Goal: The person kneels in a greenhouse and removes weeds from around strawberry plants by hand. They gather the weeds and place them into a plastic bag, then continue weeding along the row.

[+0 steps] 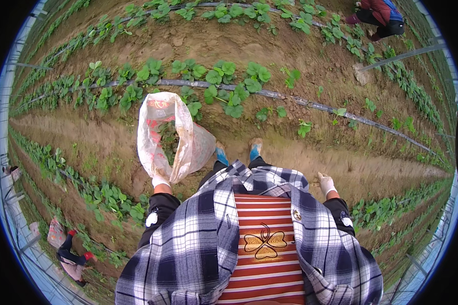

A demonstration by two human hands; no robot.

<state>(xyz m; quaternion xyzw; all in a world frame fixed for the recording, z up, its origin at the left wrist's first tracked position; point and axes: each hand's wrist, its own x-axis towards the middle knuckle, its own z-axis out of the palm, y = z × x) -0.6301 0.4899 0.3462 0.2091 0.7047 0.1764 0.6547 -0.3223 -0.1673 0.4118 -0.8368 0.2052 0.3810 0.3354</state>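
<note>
My left hand (pixel 160 180), in a pale work glove, grips the near rim of a white woven plastic sack (pixel 204 146). The sack's mouth gapes upward, and dark green plant matter (pixel 168 141) shows inside. Red printing marks its side. My right hand (pixel 326 183), also gloved and soiled, hangs at my right side over the bare soil path, holding nothing that I can see. Ahead of my feet runs a row of leafy strawberry plants (pixel 233 100) along a dark drip irrigation hose (pixel 269 93).
My blue shoes (pixel 256 149) stand on the soil furrow (pixel 297 160). Further raised beds with plants (pixel 110 198) lie behind and ahead. A person (pixel 381 17) bends at the upper right; another (pixel 70 255) is at lower left near a sack (pixel 56 233). A metal bar (pixel 402 57) slants at right.
</note>
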